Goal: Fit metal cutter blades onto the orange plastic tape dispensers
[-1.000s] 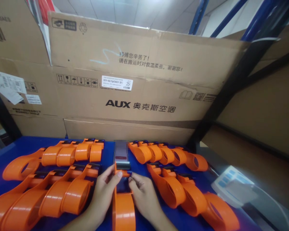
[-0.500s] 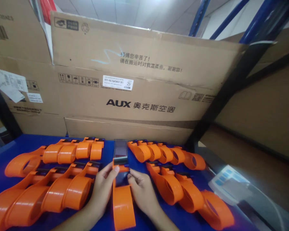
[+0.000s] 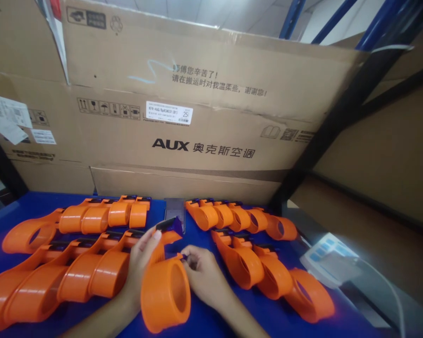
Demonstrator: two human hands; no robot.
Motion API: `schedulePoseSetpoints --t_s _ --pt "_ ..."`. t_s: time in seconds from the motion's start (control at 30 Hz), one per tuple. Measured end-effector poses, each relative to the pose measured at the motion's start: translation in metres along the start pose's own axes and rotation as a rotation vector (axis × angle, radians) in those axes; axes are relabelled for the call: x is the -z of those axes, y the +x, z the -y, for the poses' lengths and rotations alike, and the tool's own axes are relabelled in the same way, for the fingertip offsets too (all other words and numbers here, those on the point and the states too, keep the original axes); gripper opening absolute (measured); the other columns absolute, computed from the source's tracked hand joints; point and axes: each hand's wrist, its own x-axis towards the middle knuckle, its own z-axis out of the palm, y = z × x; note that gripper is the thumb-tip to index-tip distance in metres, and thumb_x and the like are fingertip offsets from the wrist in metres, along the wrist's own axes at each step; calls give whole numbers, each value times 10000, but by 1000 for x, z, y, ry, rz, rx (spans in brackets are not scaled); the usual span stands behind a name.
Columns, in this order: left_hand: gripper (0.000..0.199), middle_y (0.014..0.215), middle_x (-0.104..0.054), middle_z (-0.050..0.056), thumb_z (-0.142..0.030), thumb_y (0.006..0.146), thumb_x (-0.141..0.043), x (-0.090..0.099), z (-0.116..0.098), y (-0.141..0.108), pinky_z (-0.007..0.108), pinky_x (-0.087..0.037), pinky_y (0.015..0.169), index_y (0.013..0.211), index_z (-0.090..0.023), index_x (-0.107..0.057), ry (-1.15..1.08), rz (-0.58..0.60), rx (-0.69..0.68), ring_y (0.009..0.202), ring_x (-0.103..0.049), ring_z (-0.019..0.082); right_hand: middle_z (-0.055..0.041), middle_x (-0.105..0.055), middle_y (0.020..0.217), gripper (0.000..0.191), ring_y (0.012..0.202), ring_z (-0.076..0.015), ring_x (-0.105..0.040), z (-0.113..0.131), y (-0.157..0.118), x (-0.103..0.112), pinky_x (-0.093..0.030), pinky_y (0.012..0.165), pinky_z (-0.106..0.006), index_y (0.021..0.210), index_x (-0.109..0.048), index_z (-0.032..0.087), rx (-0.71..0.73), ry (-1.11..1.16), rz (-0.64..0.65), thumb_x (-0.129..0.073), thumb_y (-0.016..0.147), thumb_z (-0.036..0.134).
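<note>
My left hand is closed around the arm of an orange plastic tape dispenser, just below its black bar and dark blue end. The dispenser is turned at an angle, with its wide ring hanging toward me and the opening facing right. At the thin orange edge above the ring, my right hand pinches with bent fingers; a small dark tip shows by its fingertips. Behind the held dispenser lies a dark, flat rectangular object, partly covered by it.
Rows of similar orange dispensers line the blue tabletop on the left, with more dispensers on the right. A large cardboard box stands behind. At right are a white device with blue keys, its cable and a dark post.
The held dispenser has tilted and turned, so its ring opening now shows on the right. Its black bar has risen with my left hand, and the view has shifted slightly.
</note>
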Motion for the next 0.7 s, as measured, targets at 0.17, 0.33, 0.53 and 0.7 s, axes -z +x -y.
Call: schedulePoseSetpoints --t_s 0.17,0.33,0.53,0.7 --pt "360 1061 -805 26 -461 766 -851 0 -4 4 245 -553 875 1020 -212 -794 36 59 -60 1037 -714 226 15 -665 660 192 594 -145 -581 14 -4 14 -338 584 -237 836 -687 212 76 -364 54 -560 787 77" --pt "350 1026 -784 16 -446 810 -820 1 -2 8 216 -521 849 1062 -205 -796 132 85 -108 989 -682 187 5 -680 629 158 560 -151 -597 18 -6 18 -321 566 -245 781 -679 214 31 -462 128 -580 822 98" --pt "381 1003 -765 23 -460 784 -831 1 1 11 240 -512 845 1057 -196 -793 142 92 -129 942 -663 184 2 -696 669 178 570 -138 -596 19 -8 22 -313 552 -234 777 -666 204 51 -402 225 -569 817 60" --pt "380 983 -752 16 -463 772 -839 2 2 12 247 -497 858 1048 -208 -787 133 110 -132 934 -650 180 22 -658 625 150 562 -128 -574 25 -10 24 -316 557 -224 741 -621 200 87 -364 292 -595 793 61"
